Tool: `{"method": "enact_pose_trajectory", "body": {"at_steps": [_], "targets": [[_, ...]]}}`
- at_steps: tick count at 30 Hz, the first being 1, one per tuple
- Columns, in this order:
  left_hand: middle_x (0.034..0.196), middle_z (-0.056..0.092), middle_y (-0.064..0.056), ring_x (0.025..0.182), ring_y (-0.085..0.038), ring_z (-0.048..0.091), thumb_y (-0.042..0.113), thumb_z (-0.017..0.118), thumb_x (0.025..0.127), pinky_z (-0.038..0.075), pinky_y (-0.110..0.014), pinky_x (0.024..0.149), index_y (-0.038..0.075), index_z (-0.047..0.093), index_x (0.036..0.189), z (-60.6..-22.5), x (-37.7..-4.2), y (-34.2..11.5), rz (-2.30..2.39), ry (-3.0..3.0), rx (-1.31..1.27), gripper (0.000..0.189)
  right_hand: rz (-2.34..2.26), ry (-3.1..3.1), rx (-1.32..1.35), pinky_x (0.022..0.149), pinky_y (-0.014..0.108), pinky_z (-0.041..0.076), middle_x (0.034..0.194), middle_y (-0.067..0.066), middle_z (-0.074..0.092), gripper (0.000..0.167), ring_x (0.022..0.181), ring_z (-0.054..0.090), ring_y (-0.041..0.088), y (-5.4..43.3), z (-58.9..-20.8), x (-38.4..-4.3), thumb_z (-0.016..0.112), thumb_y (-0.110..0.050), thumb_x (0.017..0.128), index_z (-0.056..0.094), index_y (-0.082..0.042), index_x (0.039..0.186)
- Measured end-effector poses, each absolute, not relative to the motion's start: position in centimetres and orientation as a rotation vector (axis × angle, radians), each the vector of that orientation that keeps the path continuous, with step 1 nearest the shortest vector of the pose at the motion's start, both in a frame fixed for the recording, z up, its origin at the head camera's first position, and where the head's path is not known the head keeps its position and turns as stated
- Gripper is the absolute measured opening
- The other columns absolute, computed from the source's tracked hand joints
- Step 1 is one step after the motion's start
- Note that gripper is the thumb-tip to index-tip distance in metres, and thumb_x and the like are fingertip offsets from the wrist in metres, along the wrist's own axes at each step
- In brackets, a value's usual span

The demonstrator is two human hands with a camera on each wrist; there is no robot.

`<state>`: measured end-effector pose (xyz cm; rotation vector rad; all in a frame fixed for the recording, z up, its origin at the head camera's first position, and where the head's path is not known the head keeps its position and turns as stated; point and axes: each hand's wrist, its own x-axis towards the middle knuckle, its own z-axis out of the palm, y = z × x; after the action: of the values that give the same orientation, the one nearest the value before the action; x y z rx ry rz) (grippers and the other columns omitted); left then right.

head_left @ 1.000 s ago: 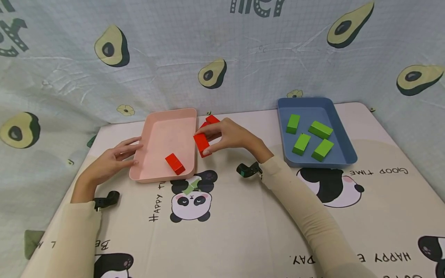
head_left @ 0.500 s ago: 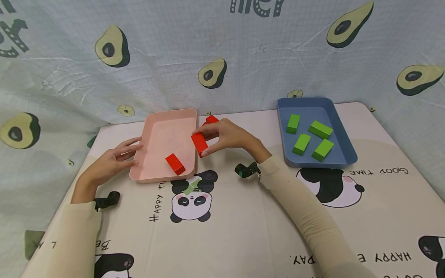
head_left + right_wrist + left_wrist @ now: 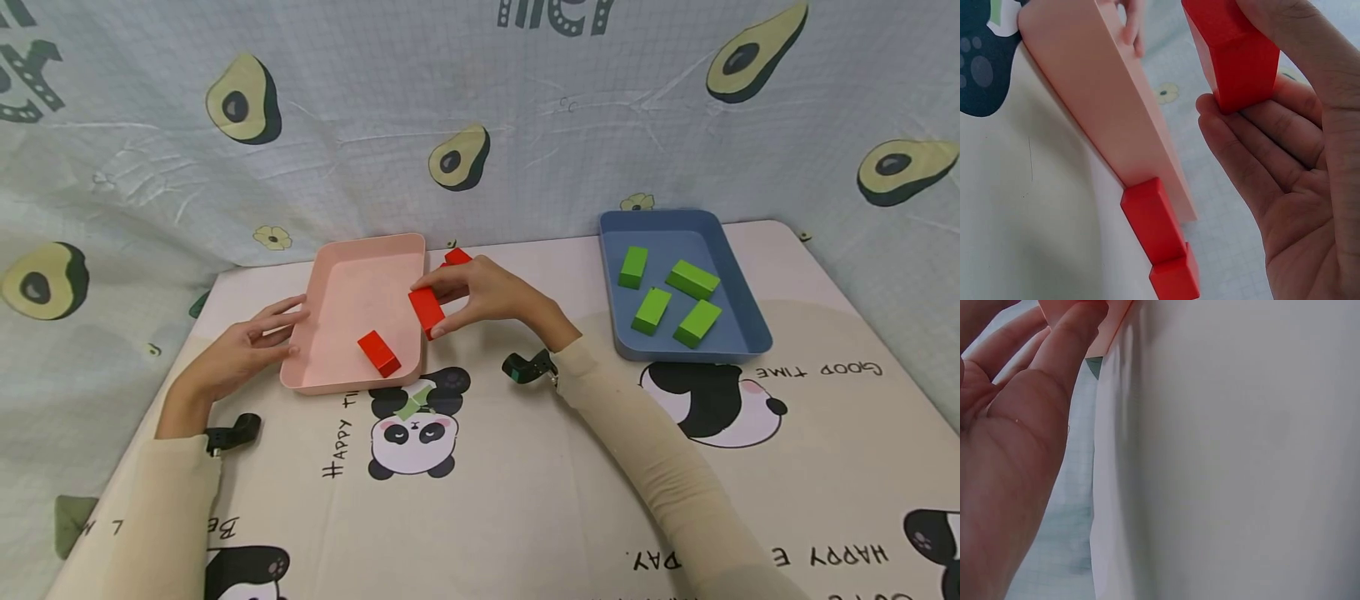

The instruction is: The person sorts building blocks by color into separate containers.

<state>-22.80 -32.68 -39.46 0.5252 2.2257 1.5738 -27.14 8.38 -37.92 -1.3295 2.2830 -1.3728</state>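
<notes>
Right hand (image 3: 487, 293): pinches smooth red rectangular block (image 3: 427, 312), long axis roughly along pink rectangular plastic tray's (image 3: 363, 283) right rim
Left hand (image 3: 243, 350): extended fingers touching left rim
Tray: tabletop's (image 3: 525, 500) far edge, leftward

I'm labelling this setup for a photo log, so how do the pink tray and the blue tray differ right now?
The pink tray holds a single red block; the blue tray holds four green blocks.
The left hand touches the pink tray's side, while no hand touches the blue tray.
Both are shallow, roughly rectangular trays with rounded corners, resting on the table.
</notes>
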Motion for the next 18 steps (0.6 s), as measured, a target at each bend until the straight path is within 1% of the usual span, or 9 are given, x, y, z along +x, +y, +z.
{"method": "enact_pose_trajectory", "body": {"at_steps": [9, 13, 18], "targets": [[0.169, 0.019, 0.002, 0.131, 0.009, 0.044, -0.004, 0.061, 0.099, 0.047, -0.015, 0.101, -0.011, 0.037, 0.151, -39.62, -22.98, -32.65, 1.599, 2.189, 0.528, 0.058, -1.378, 2.282, -1.330, 0.097, 0.025, 0.054, 0.124, 0.005, 0.071, 0.061, 0.107, 0.071, 0.012, 8.21, -38.02, -27.30, 0.090, -0.022, 0.079, 0.066, -0.006, 0.133], [0.170, 0.018, 0.004, 0.131, 0.010, 0.046, -0.005, 0.059, 0.099, 0.048, -0.016, 0.101, -0.007, 0.037, 0.152, -39.71, -22.96, -32.69, 1.641, 2.155, 0.494, 0.058, -1.392, 2.267, -1.336, 0.097, 0.025, 0.055, 0.123, 0.005, 0.071, 0.061, 0.106, 0.071, 0.012, 7.99, -38.03, -27.37, 0.090, -0.022, 0.079, 0.066, -0.006, 0.133], [0.171, 0.013, 0.005, 0.131, 0.011, 0.045, -0.005, 0.058, 0.100, 0.045, -0.013, 0.102, -0.003, 0.034, 0.155, -39.78, -22.97, -32.90, 1.647, 2.114, 0.484, 0.060, -1.375, 2.273, -1.331, 0.098, 0.024, 0.054, 0.125, 0.004, 0.071, 0.061, 0.107, 0.071, 0.011, 7.81, -37.99, -27.37, 0.090, -0.023, 0.080, 0.066, -0.007, 0.133]]}}
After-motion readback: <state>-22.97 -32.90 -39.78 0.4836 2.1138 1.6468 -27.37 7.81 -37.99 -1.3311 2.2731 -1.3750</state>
